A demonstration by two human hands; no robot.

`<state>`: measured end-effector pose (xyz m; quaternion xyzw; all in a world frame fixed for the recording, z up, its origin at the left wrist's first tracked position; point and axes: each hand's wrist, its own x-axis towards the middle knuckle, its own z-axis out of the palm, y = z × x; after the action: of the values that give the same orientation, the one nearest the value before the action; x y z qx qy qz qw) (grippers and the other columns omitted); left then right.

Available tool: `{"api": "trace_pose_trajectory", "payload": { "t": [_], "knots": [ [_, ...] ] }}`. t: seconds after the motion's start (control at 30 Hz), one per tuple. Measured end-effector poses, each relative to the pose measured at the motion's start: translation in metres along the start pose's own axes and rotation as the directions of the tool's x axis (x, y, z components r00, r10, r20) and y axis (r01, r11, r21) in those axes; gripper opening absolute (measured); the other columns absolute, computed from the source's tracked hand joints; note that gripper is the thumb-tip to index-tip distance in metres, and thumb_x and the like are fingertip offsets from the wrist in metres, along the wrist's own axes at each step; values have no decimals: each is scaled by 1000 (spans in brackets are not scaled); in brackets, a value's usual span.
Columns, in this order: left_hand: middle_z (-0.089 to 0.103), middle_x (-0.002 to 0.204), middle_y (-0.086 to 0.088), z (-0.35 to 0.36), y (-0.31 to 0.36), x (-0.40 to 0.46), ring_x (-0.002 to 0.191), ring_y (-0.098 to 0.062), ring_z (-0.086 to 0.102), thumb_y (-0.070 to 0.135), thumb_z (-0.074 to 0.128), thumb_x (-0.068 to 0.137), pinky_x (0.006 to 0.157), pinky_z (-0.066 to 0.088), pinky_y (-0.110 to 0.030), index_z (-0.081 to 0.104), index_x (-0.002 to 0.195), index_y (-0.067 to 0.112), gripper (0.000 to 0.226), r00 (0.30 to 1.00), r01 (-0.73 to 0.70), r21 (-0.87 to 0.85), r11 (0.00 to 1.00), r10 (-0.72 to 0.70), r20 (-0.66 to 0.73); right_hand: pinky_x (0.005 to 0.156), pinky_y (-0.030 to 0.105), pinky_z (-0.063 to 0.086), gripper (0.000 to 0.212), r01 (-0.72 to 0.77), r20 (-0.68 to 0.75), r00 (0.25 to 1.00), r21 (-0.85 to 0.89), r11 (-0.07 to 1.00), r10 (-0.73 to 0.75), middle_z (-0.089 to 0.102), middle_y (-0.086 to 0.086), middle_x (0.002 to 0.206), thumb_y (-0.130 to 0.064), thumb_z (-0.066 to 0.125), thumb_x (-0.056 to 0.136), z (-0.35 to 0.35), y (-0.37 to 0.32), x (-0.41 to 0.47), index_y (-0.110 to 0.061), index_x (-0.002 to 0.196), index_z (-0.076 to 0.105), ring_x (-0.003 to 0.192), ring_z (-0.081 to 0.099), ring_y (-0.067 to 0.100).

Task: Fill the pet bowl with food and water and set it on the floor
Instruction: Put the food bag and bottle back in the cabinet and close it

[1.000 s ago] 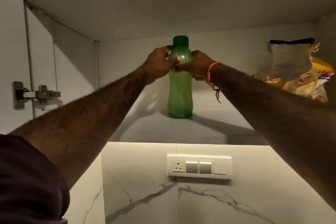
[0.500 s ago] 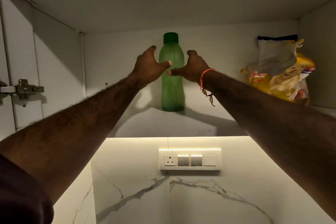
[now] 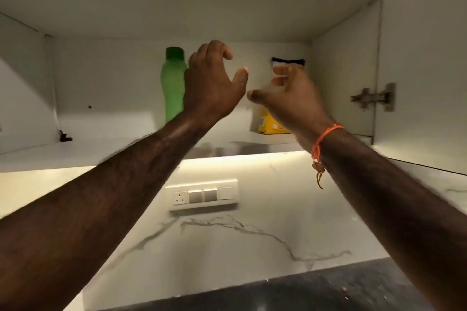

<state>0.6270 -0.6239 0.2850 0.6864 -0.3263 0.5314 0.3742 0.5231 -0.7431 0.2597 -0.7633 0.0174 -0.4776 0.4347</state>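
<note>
Off the bottle [image 3: 173, 83], both hands now.

green bottle [image 3: 172, 83] half hidden behind left hand [image 3: 212, 83], blurred right hand [image 3: 290, 98] covering yellow bag [image 3: 267, 125]

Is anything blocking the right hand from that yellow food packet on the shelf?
Nothing visible. The right hand, fingers loosely curled and empty, hangs directly before the yellow food packet; the green plastic bottle stands apart, behind the left hand.
</note>
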Motion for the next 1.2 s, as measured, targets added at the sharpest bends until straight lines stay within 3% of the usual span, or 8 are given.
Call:
{"api": "trace_pose_trajectory", "payload": {
  "t": [0.17,0.37,0.6,0.8,0.93,1.03,1.1,1.2],
  "knots": [
    [62,124,-1,15,84,-28,117,-25,57,52,64,83,95,50,-40,58,122,19,51,990,-20,-109,994,34,134,95,46,56,70,70,-181,978,-198,978,-107,56,0,140,-37,75,82,-75,-7,-39,-20,144,47,121,59,18],
    [52,148,-3,29,168,-49,133,-24,50,62,63,89,107,46,-40,47,147,20,74,965,-59,-251,966,119,233,106,44,47,72,49,-263,944,-486,873,-199,46,3,149,-36,70,84,-155,-9,-80,-21,148,40,130,50,23],
    [20,170,-5,36,256,-54,154,-27,22,83,51,83,118,30,-45,23,161,28,99,927,-111,-420,901,246,283,114,53,31,78,-140,-396,823,-836,531,-408,31,7,160,-52,63,84,-246,-19,-125,-25,151,35,146,29,31],
    [10,172,-8,34,331,-62,157,-31,11,85,53,79,121,25,-48,15,163,31,107,880,-152,-575,804,375,292,118,66,16,85,-358,-468,762,-881,311,-447,16,12,167,-52,64,85,-320,-25,-142,-25,157,28,153,11,40],
    [-1,172,-10,37,379,-69,157,-36,5,85,57,76,121,23,-51,7,163,36,112,842,-164,-646,745,447,302,117,64,22,101,-439,-552,746,-828,349,-372,3,12,169,-47,68,85,-354,-14,-149,-20,162,7,154,8,41],
    [-12,171,-12,45,417,-74,157,-39,-5,85,53,79,121,22,-58,0,163,38,110,799,-168,-664,729,495,341,109,49,45,89,-413,-605,781,-684,602,-152,36,14,157,-31,74,86,-375,-9,-151,-14,156,22,143,39,33],
    [-18,169,-15,50,437,-80,156,-41,-11,84,48,83,119,23,-67,-7,162,39,106,794,-171,-637,752,488,363,86,48,57,28,-370,-592,805,-554,746,-41,66,10,111,-13,67,90,-379,-10,-152,-19,115,55,110,63,33],
    [-20,168,-17,54,449,-85,155,-43,-11,82,48,85,114,25,-74,-10,161,39,105,823,-140,-623,770,440,359,72,48,57,28,-342,-569,821,-566,750,-56,64,6,86,-6,60,93,-379,-11,-154,-28,82,46,86,65,29]
  ]
}}
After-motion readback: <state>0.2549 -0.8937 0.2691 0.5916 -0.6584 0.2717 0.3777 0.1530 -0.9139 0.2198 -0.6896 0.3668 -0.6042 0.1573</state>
